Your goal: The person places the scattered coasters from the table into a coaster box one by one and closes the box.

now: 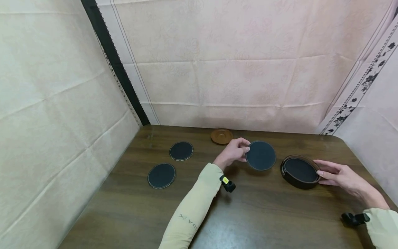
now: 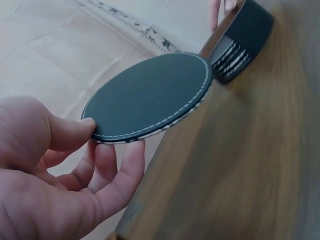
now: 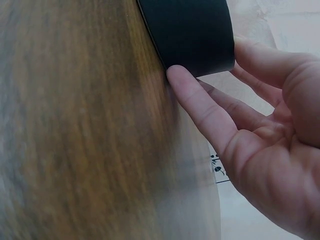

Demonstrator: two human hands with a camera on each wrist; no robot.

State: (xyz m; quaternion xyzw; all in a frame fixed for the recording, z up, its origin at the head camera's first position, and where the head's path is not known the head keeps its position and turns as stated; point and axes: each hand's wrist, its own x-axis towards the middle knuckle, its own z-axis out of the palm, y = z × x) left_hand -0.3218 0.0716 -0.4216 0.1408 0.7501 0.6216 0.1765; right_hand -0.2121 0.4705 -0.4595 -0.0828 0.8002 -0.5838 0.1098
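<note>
My left hand (image 1: 232, 152) pinches a round black coaster (image 1: 260, 155) by its left edge, thumb on top and fingers below. The coaster (image 2: 152, 97) has white stitching round its rim and is held above the table. To the right stands a round black coaster holder (image 1: 293, 181) with a dark coaster (image 1: 301, 169) inside. Through a gap in the holder's wall (image 2: 255, 27), the left wrist view shows several pale coaster edges. My right hand (image 1: 343, 177) grips the holder's right side, with fingertips on its dark wall (image 3: 195, 37).
Two more black coasters (image 1: 181, 151) lie apart on the left of the brown wooden table (image 1: 124, 204). A round brown wooden dish (image 1: 221, 136) sits near the back edge. Pale cloth (image 1: 233, 83) hangs behind the table and at both sides.
</note>
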